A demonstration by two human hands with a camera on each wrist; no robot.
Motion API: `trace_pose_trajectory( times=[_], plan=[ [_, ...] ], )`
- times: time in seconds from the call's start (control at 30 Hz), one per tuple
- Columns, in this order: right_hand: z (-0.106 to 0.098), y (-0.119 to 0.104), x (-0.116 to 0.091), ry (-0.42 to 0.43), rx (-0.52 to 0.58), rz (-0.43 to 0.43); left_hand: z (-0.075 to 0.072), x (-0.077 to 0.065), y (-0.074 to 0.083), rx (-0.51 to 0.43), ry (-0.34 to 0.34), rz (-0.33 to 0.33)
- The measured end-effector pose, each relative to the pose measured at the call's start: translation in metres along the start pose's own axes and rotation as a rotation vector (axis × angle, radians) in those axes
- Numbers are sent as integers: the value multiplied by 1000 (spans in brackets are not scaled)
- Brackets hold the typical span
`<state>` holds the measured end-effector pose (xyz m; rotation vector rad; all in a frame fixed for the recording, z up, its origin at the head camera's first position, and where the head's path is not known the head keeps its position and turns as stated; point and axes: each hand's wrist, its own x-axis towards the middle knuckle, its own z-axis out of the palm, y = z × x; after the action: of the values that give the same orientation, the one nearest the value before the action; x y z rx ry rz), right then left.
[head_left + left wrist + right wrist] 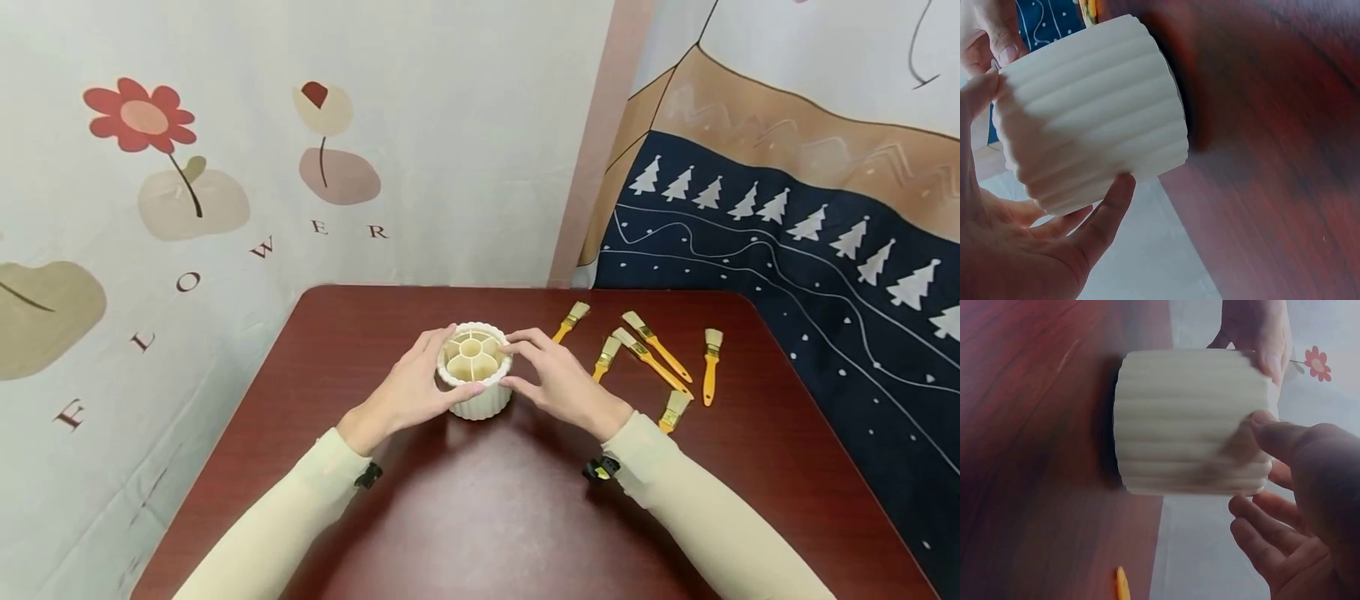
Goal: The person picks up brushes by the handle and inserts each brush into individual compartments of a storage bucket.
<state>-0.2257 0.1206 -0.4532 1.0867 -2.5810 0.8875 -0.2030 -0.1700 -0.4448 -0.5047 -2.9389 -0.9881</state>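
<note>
A cream ribbed pen holder stands upright near the middle of the table, its top divided into petal-shaped compartments around a round centre. My left hand grips it from the left, thumb at the front of the rim and fingers around the side. From the right, my right hand holds it near the rim between thumb and fingers. Vertical ribs cover its wall in the left wrist view. The right wrist view shows my right thumb against the ribbed side. Whether the base touches the table cannot be told.
Several paint brushes with yellow handles lie loosely on the right of the dark red table, among them one brush farthest right and another brush nearest the front. Printed cloths hang behind the table.
</note>
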Motion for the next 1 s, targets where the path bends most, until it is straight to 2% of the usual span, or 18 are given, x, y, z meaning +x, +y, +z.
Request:
trace_pose_trajectory(
  times=[0.3,0.53,0.73,1.0],
  plan=[
    [-18,7,-24,42,10,-29,14,-1,17,-10,-11,45],
    [-28,13,-34,59,8,-46,22,-2,26,-17,-43,57],
    [-37,15,-38,49,9,-7,25,-1,34,-42,-53,71],
    [-40,16,-43,60,24,35,31,-2,37,-41,-62,79]
  ],
)
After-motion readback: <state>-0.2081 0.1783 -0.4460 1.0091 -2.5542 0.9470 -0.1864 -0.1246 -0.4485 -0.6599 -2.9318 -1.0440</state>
